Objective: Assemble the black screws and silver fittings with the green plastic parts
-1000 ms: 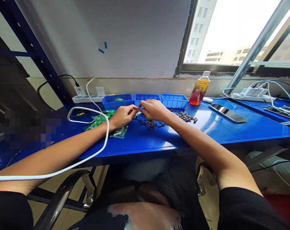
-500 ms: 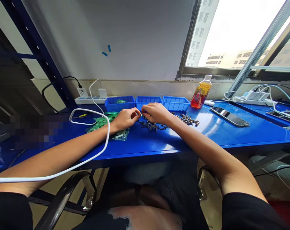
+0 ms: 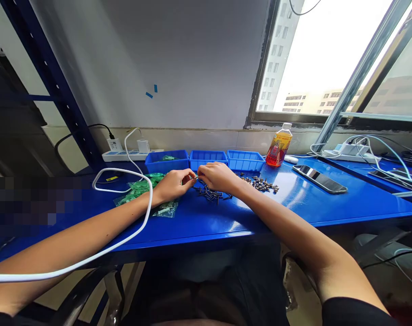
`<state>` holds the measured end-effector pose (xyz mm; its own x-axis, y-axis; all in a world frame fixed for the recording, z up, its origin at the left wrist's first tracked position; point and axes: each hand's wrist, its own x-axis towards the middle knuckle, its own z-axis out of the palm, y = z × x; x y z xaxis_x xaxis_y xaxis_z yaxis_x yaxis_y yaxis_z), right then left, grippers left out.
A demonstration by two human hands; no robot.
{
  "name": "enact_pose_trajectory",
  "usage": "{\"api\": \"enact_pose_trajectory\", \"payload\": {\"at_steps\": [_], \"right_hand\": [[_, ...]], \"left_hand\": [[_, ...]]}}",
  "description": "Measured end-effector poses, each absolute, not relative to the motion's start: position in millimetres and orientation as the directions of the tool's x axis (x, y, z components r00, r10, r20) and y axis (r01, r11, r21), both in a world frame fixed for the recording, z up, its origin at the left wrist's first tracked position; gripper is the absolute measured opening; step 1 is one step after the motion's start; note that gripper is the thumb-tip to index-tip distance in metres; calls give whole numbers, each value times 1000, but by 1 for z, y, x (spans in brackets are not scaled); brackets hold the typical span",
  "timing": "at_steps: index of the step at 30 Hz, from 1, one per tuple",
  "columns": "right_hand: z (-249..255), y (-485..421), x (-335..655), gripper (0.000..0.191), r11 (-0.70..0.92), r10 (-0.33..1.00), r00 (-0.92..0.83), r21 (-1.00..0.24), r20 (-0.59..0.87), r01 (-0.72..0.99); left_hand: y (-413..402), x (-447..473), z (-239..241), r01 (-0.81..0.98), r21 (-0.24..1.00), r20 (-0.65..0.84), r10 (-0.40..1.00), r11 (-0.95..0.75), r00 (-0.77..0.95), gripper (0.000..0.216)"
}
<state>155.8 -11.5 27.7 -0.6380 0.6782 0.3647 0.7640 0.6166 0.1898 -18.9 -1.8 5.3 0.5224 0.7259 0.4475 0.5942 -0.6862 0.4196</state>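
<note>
My left hand (image 3: 174,184) and my right hand (image 3: 216,176) meet fingertip to fingertip just above the blue table. Thumb and fingers of both are pinched around a tiny item between them, too small and covered to name. Below and beside my right hand lies a pile of dark screws (image 3: 210,194). A second heap of small shiny metal parts (image 3: 264,184) sits past my right wrist. Green plastic packets (image 3: 135,192) in clear wrapping lie under and beside my left wrist.
Three blue bins line the wall: a left bin (image 3: 154,164) with green pieces inside, a middle bin (image 3: 208,154) and a right bin (image 3: 246,159). A drink bottle (image 3: 278,147) and a phone (image 3: 319,179) are on the right. A white cable (image 3: 149,199) loops over my left forearm.
The whole view has shifted, so the table and hands appear lower in the picture. Both hands stay together in the same pinch over the table.
</note>
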Motion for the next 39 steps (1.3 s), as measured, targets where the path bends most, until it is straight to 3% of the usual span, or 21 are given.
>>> {"api": "enact_pose_trajectory", "payload": {"at_steps": [13,26,32,39], "right_hand": [[27,-8,157,17,648,644,-664,191,380,738],[21,-4,161,19,673,664,-651,87,369,735],[19,-3,165,18,695,655,-655,40,378,718],[14,-3,168,18,698,657,-642,2,397,716]], "left_hand": [[-3,-18,5,580,445,438,730,-683,524,39],[11,-19,-6,577,522,355,775,-628,523,42],[12,-20,-5,590,516,341,781,-620,523,37],[13,-18,-4,586,407,439,712,-701,548,28]]}}
